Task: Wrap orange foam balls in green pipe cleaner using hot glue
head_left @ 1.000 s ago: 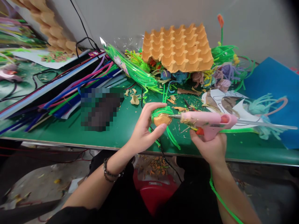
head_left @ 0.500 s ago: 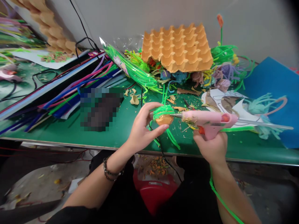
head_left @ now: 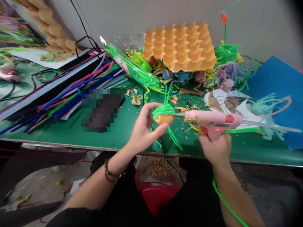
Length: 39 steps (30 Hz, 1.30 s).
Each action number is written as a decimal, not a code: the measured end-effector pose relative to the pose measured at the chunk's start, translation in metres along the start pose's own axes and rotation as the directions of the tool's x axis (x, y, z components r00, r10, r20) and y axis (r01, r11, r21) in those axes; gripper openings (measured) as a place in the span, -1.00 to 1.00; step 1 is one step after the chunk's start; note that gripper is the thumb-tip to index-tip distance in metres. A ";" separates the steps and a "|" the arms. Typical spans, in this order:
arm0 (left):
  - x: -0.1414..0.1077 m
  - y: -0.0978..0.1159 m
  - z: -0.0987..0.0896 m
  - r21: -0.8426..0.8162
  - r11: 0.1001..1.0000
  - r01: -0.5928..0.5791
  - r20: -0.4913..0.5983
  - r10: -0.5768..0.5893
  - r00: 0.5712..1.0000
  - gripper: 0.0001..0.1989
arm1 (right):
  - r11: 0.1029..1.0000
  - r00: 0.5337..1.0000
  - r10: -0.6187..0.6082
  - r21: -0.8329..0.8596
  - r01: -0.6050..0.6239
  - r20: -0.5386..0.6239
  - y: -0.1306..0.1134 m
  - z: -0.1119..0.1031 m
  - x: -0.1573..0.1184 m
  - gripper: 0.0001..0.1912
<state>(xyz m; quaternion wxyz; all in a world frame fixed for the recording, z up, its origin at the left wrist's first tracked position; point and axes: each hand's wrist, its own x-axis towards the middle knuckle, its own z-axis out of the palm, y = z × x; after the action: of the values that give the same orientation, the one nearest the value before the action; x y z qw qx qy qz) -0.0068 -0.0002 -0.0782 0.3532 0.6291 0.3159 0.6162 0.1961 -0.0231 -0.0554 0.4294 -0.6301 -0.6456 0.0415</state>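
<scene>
My left hand [head_left: 145,129] is closed around a small egg-carton cup [head_left: 165,119], its upper part wrapped with bright green pipe cleaner [head_left: 163,110]. Thumb and fingers pinch the cup from the left side. In my right hand [head_left: 216,148] is a pink hot glue gun [head_left: 208,119], with a clear glue stick [head_left: 272,125] sticking out of its back and a small red light glowing on the grip. Its metal nozzle points left and reaches the cup's right side, near the lower edge of the green wrapping. A green strand [head_left: 228,201] hangs by my right forearm.
Behind my hands, an egg tray [head_left: 180,47] rests on piled pipe cleaners. A bag of green pipe cleaners [head_left: 134,71] lies left of it. Blue sheet [head_left: 276,94] and cut white paper [head_left: 221,97] are at right; a pixelated dark object [head_left: 103,112] is at left. Scraps litter the green table [head_left: 127,135].
The nozzle has drawn slightly right, from over the cup to its edge. The cup is tilted a little differently in my left hand. The gun's red light now shows.
</scene>
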 end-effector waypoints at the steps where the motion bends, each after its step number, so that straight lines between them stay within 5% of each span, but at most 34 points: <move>1: 0.000 0.000 0.000 -0.023 1.000 0.003 0.001 -0.003 1.000 -0.61 | 1.000 1.000 0.002 0.005 -0.002 0.001 0.000 0.000 0.000 -0.70; 9: -0.001 -0.002 0.002 -0.171 0.984 0.047 0.022 -0.044 0.999 -0.62 | 0.999 1.000 -0.009 0.043 0.009 -0.015 -0.001 0.002 0.000 -0.78; 20: 0.002 -0.004 -0.002 -0.129 0.992 -0.014 0.042 0.019 0.999 -0.61 | 0.998 0.999 0.041 0.057 -0.041 -0.007 -0.001 0.002 -0.002 -0.78; 39: 0.003 -0.004 -0.003 -0.220 0.968 0.123 0.037 -0.118 0.992 -0.56 | 1.000 0.999 0.017 0.012 -0.018 0.046 -0.001 -0.003 0.001 -0.75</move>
<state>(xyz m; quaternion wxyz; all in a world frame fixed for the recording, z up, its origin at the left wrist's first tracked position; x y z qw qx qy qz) -0.0098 0.0049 -0.0798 0.4617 0.5726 0.2786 0.6175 0.1976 -0.0240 -0.0529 0.4180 -0.6320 -0.6495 0.0635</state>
